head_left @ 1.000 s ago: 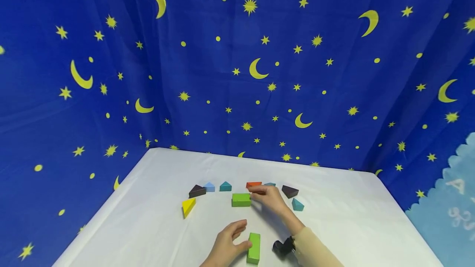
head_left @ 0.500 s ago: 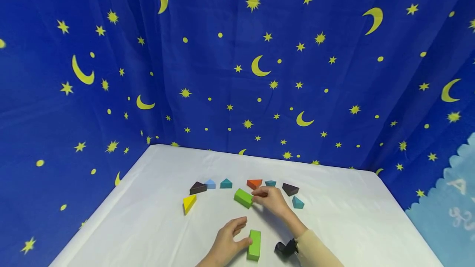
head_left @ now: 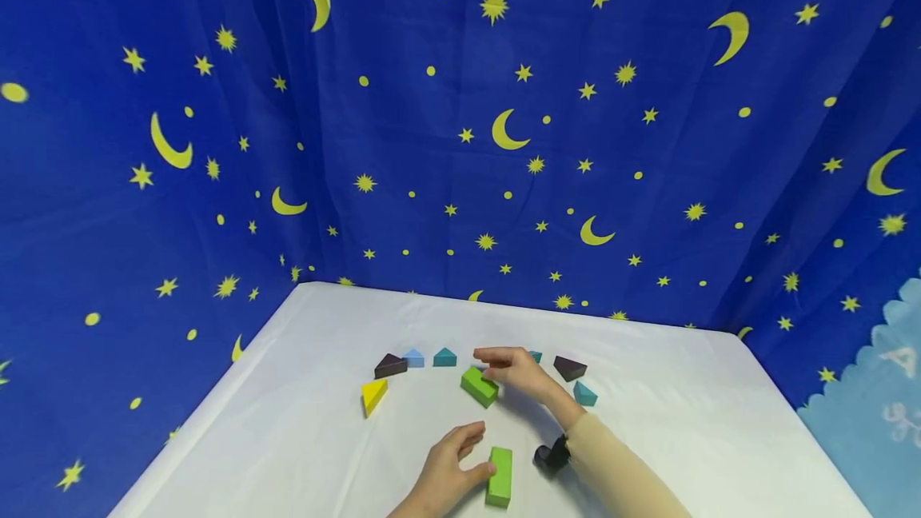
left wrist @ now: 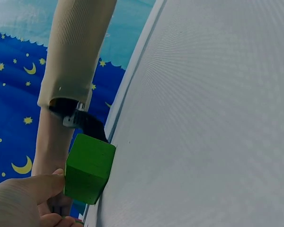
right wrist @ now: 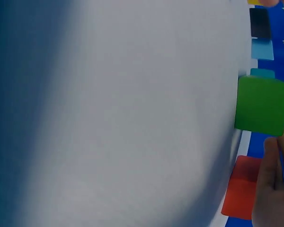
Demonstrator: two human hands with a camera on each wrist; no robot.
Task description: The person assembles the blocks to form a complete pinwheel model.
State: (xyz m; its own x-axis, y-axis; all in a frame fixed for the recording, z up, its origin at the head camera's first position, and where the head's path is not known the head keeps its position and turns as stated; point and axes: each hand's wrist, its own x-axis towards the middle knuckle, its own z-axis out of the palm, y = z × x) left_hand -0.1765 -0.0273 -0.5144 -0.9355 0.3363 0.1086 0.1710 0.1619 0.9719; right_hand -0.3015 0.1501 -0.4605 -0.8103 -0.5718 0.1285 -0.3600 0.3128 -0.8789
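Near the front of the white table, a green rectangular block (head_left: 500, 480) lies lengthwise, pointing away from me. My left hand (head_left: 448, 466) is beside its left side, thumb touching the block and fingers loosely extended. Farther back lies a second green block (head_left: 478, 387), turned at a slant. Over its right end hovers my right hand (head_left: 520, 372), fingers stretched out to the left and thumb right at the block. In the right wrist view, a red triangular block (right wrist: 241, 189) is partly covered by that hand; the hand hides it in the head view.
Left of the far green block stand yellow (head_left: 373, 396), dark (head_left: 391, 366), light blue (head_left: 413, 358) and teal (head_left: 444, 357) triangular blocks. On the right are another dark block (head_left: 570, 368) and a teal block (head_left: 585, 394). A black device (head_left: 552, 456) hangs at my right wrist.
The far green block has turned from straight across to a slant. My right hand's fingers have lifted off its end and now reach over it toward the red block. The left hand stays put.
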